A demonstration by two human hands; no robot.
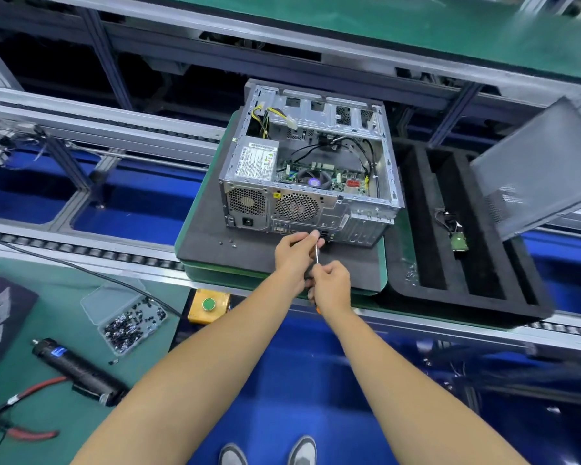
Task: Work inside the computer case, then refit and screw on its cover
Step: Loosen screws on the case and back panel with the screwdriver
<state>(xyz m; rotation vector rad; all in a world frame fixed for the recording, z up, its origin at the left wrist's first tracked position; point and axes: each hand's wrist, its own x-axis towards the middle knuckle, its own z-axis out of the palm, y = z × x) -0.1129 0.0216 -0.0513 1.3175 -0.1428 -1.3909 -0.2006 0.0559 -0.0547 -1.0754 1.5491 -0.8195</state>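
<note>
An open grey sheet-metal computer case [311, 162] lies on its side on a dark foam pad [215, 236] atop a green-edged pallet on the conveyor, its perforated rear panel facing the worker. Inside show a boxy silver power supply [257, 161], a green motherboard with a round fan [314, 182] and black and yellow cables. The left hand [294, 250] pinches the thin steel shaft of a screwdriver [317, 253] near the ports at the case's 6 o'clock edge; the right hand [329, 283] has its fingers curled round the handle, which is mostly hidden, with only a bit of orange showing below the wrist. A few small loose screws [227, 243] lie on the foam at the case's 7 o'clock. The flat grey perforated side cover [537, 166] leans tilted at 3 o'clock, over a black slotted foam tray [426, 229] holding a small green circuit part [458, 241] with wires. On the green bench at 8 o'clock sit a clear plastic box of dark screws [128, 318], a black cylindrical electric screwdriver [78, 372], red-handled pliers [24, 414] and a yellow box with a green button [208, 305]. Blue panels line the frame below.
</note>
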